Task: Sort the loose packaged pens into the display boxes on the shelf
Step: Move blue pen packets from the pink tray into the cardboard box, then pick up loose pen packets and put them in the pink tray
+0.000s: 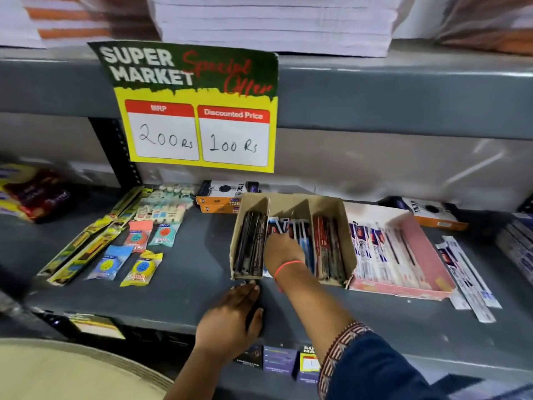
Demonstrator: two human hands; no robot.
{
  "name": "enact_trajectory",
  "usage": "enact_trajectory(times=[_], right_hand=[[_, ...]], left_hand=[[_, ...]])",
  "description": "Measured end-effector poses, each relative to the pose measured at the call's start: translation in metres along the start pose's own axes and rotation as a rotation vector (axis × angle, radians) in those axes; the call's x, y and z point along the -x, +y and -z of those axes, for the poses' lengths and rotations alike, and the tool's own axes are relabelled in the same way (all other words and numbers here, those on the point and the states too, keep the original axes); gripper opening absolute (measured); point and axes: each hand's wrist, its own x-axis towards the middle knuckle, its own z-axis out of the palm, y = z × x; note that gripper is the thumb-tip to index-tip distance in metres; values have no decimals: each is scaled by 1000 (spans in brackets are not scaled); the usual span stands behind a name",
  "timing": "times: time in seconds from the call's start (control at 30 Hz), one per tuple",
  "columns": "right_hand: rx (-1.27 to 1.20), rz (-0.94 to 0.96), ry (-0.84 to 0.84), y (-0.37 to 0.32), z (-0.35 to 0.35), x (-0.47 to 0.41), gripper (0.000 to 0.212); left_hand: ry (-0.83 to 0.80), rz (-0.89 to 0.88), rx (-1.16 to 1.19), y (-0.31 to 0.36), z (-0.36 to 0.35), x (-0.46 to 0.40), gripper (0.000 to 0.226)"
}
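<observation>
A brown cardboard display box (347,226) with three compartments stands on the grey shelf (187,261). Its left compartment holds black packaged pens (250,246), the middle blue and white ones (302,235), the right red ones (327,249). My right hand (281,251) reaches into the middle compartment, fingers down among the pens; what it grips is hidden. My left hand (233,316) lies flat on the shelf in front of the box, fingertips near its front left corner. A pink box (409,287) of white packaged pens stands to the right, with loose white packaged pens (467,275) beside it.
Packaged sharpeners (138,255) and long yellow packs (86,241) lie on the left of the shelf. Orange and black boxes (222,197) stand behind the brown box, another (432,212) at the back right. A price sign (196,111) hangs from the shelf above.
</observation>
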Motion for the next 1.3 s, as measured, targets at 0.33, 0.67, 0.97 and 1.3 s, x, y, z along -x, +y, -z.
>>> enact_trajectory(times=[0.33, 0.67, 0.97, 1.3], right_hand=[[64, -107, -64, 19, 0, -13, 38], [261, 78, 177, 21, 13, 3, 37], [118, 60, 425, 76, 47, 20, 49], [-216, -452, 683, 231, 83, 39, 36]], left_hand=[[19, -5, 4, 0, 0, -1, 48], [-126, -5, 14, 8, 7, -3, 50], [-302, -189, 46, 79, -13, -13, 58], [-344, -285, -58, 138, -38, -52, 95]])
